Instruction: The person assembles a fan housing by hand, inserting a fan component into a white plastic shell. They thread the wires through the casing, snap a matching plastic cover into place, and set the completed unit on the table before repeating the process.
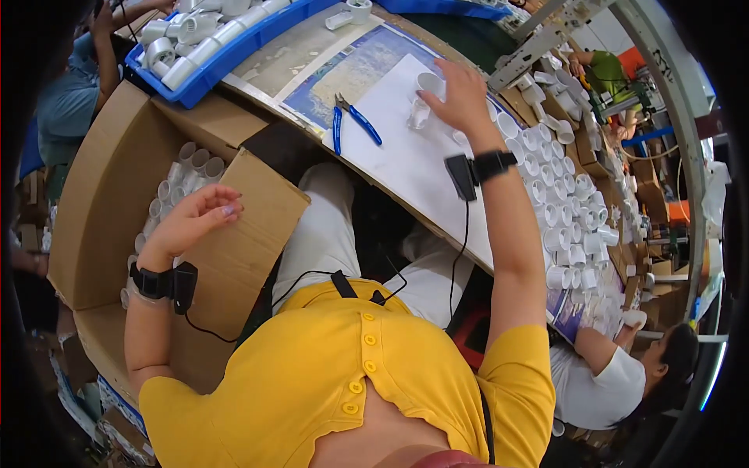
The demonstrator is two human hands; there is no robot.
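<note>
On the white sheet [390, 168] of the workbench, a translucent white plastic cylinder [420, 115] stands with its round rim up. My right hand [462, 95] is around it, the thumb across its near side and the fingers at its right. Over the flap of a cardboard box [253, 214] hangs my left hand [204, 218], its fingers loosely bent and apart, holding nothing. Several similar clear cylinders [187, 168] lie inside that box, beyond this hand. Blue-handled cutting pliers [355, 125] rest on the sheet, left of my right hand, jaws pointing away.
A blue bin [191, 95] of white pipe fittings sits at the far left of the bench. Several white cups [558, 203] crowd the bench's right side. Two loose fittings [349, 14] lie at the back. Co-workers sit at right and far left; cables hang from my wrist straps.
</note>
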